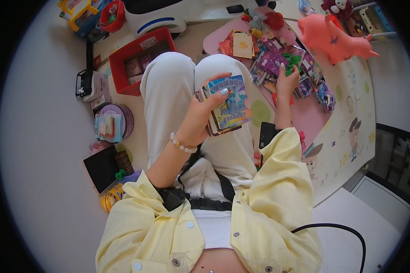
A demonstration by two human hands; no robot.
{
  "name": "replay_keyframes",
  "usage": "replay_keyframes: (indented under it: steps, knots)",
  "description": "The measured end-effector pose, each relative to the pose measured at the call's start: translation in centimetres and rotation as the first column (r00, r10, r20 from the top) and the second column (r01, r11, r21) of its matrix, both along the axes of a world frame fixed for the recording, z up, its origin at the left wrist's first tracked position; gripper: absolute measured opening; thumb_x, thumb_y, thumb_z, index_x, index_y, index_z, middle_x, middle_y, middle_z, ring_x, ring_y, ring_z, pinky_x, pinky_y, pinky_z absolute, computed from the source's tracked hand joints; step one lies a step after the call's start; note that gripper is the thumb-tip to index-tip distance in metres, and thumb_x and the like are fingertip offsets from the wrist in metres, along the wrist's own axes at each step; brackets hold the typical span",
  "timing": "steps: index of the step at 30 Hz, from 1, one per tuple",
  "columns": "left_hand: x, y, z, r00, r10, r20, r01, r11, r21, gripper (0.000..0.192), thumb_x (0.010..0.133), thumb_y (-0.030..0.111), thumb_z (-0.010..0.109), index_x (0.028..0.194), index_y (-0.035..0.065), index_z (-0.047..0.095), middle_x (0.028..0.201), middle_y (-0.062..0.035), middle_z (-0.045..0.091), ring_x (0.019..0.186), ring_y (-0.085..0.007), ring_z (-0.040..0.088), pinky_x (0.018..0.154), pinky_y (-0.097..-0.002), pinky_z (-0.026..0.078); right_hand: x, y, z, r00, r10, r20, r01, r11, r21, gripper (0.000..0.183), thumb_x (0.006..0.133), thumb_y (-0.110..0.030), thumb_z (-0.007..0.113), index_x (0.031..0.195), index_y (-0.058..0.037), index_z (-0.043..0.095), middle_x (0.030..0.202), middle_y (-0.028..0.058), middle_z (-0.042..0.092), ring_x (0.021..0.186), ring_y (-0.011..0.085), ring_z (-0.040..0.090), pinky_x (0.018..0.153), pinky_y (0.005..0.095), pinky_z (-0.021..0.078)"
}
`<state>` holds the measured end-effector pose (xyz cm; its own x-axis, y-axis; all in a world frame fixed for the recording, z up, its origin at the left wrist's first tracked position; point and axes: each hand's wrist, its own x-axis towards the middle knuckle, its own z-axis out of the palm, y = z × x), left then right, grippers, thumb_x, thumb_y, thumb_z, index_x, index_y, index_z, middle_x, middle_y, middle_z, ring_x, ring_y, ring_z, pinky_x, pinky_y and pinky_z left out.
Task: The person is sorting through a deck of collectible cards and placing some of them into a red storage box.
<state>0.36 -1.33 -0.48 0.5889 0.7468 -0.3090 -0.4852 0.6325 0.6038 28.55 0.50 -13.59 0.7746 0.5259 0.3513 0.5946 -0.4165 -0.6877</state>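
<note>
My left hand [200, 116] grips a thick stack of picture cards [237, 111] above my knees. The thumb lies across the top card, which is blue and yellow with cartoon ponies and lettering. On the right, my right hand [287, 82] pinches a green plastic piece [292, 61], perhaps a hair claw clip, over a low pink table [307, 128]. Purple glittery card packs [269, 63] lie just left of these fingers. Several small stacks of cards [304, 88] surround the hand, some partly hidden by it.
A red bin [121, 76] holding boxes stands beyond my left knee. Orange and red paper pieces [242, 46] lie at the pink table's far side, near a pink rubber pig [331, 39]. Left of my legs are a round purple tin [128, 119] and a dark-screened tablet [100, 170].
</note>
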Motion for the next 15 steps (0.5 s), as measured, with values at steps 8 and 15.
replay_keyframes:
  steps: [8,15]
  knots:
    - [0.1,0.1,0.1,1.0,0.009,-0.019,-0.008,1.0,0.03,0.042,0.083,0.013,0.055,0.122,0.0062,0.044,0.112,-0.0087,0.054,0.098,-0.0159,0.056,0.084,-0.0306,0.049,-7.1,-2.6,1.0,0.834,0.501,0.23,-0.458,0.862,-0.217,0.033,0.078,-0.025,0.061,0.105,-0.0077,0.056,0.101,0.0084,0.055,0.101,0.0249,0.047,0.09,0.0366,0.0338]
    - [0.5,0.0,0.0,0.998,0.023,-0.058,-0.021,0.999,0.047,0.04,0.083,0.016,0.055,0.119,0.0044,0.045,0.108,-0.0096,0.056,0.094,-0.0167,0.058,0.081,-0.0306,0.05,-11.2,-6.8,12.5,0.361,0.608,-0.707,-0.564,0.746,0.353,0.025,0.082,-0.02,0.063,0.097,-0.0026,0.053,0.073,0.0016,0.058,0.065,0.0039,0.052,0.057,0.0185,0.0401]
